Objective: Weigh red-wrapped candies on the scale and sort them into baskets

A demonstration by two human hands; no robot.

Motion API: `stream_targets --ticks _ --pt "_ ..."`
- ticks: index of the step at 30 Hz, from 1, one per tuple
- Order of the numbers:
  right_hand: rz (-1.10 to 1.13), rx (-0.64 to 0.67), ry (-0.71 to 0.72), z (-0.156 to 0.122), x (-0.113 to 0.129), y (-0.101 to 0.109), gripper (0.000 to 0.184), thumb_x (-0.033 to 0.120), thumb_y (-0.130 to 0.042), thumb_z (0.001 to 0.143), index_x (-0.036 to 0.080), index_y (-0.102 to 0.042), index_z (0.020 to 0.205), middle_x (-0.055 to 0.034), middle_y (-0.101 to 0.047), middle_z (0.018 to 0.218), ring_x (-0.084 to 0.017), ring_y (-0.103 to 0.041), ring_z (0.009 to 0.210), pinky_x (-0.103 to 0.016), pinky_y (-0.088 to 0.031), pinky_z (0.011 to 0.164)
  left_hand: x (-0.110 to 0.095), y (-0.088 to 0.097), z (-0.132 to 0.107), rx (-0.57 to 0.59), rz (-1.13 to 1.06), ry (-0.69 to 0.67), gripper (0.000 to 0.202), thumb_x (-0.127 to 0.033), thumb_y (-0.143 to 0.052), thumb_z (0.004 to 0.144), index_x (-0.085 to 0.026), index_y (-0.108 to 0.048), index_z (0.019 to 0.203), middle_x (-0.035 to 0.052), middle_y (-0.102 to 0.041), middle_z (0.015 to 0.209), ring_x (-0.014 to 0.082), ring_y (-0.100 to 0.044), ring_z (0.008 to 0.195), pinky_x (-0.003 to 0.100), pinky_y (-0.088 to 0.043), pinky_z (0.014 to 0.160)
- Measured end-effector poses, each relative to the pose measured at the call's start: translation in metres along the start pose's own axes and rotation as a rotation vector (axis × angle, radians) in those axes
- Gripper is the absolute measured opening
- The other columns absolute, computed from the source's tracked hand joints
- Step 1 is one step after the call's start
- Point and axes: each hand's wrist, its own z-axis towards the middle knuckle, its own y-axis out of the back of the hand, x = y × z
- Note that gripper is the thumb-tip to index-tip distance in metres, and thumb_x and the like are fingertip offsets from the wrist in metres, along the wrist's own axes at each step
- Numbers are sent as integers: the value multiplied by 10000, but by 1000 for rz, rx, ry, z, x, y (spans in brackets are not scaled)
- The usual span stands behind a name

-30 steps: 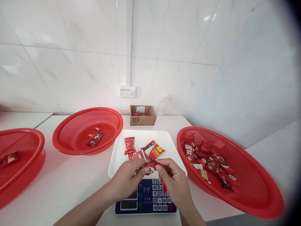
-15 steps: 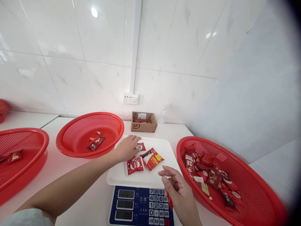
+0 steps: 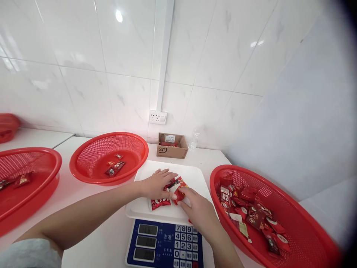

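Note:
Several red snack packets lie on the white pan point(image 3: 136, 208) of a weighing scale point(image 3: 160, 238). My left hand point(image 3: 158, 184) rests over them from the left, fingers stretched out and its thumb on the packets. From the right, my right hand point(image 3: 200, 212) has thumb and fingers closed at the near right edge of a red and yellow snack packet point(image 3: 182, 181). A bit of red shows beneath my right palm, too hidden to name. Closer to me, a red and white packet point(image 3: 161, 203) is partly covered by my left hand.
On the right stands a red basket point(image 3: 309, 223) with many small packets. Two more red baskets, one farther back point(image 3: 108, 136) and one at the left edge point(image 3: 52, 163), hold a few packets. Behind the scale are a cardboard box point(image 3: 173, 152) and a clear bottle point(image 3: 193, 139).
My right hand has moved up and left from over the keypad onto the packets and closed on one. My left hand has shifted slightly toward it and spread lower over the packets.

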Motion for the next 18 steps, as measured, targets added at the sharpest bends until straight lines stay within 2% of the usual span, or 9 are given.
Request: stream_targets --ticks 3,6,10,12,14,16,18 --pt "63 11 28 -3 -3 1 294 225 -490 803 287 -627 1056 3 -627 1190 -219 -621 968 -321 -446 775 -2 0 0 30 31 -80 890 -704 -495 738 -184 -264 1423 169 -345 1461 355 -232 1370 572 -152 1090" --pt "167 -30 39 -4 -6 3 272 257 -506 807 272 -644 1041 -9 -657 1127 -211 -617 977 -334 -449 827 -1 -1 3 35 61 -101 835 -690 -460 770 -205 -271 1422 172 -348 1459 353 -262 1359 606 -139 1075" --pt "364 -264 -23 -7 -9 4 262 373 -507 844 230 -663 997 -50 -694 1018 -215 -630 938 -343 -478 816 -4 -2 3 -43 94 -101 654 -560 -412 871 -192 -313 1402 185 -354 1453 324 -262 1366 605 -119 1081" --pt "475 -445 -72 -14 -8 2 289 426 -504 853 210 -658 967 -56 -698 889 -195 -645 796 -318 -508 712 -16 -1 -4 -121 78 -90 584 -499 -407 896 -172 -356 1376 186 -355 1451 314 -237 1376 580 -109 1096" --pt "587 -630 -97 -25 -2 -4 297 441 -510 855 199 -643 963 -33 -661 732 -161 -611 621 -283 -503 579 -38 -1 -17 -160 -40 -101 556 -484 -416 896 -171 -383 1355 177 -391 1428 302 -294 1351 523 -184 1101" --pt "676 -770 -78 -39 10 -12 264 421 -521 859 201 -636 951 -3 -604 622 -136 -559 518 -261 -477 505 -64 -4 -33 -77 -280 -131 531 -496 -399 897 -193 -400 1332 148 -502 1334 269 -467 1220 415 -373 1008" --pt "727 -870 -13 -51 25 -20 181 367 -549 857 222 -641 916 2 -599 614 -131 -559 523 -254 -476 510 -86 -10 -47 43 -461 -127 484 -539 -429 865 -190 -510 1191 120 -632 1095 249 -602 960 352 -476 832"
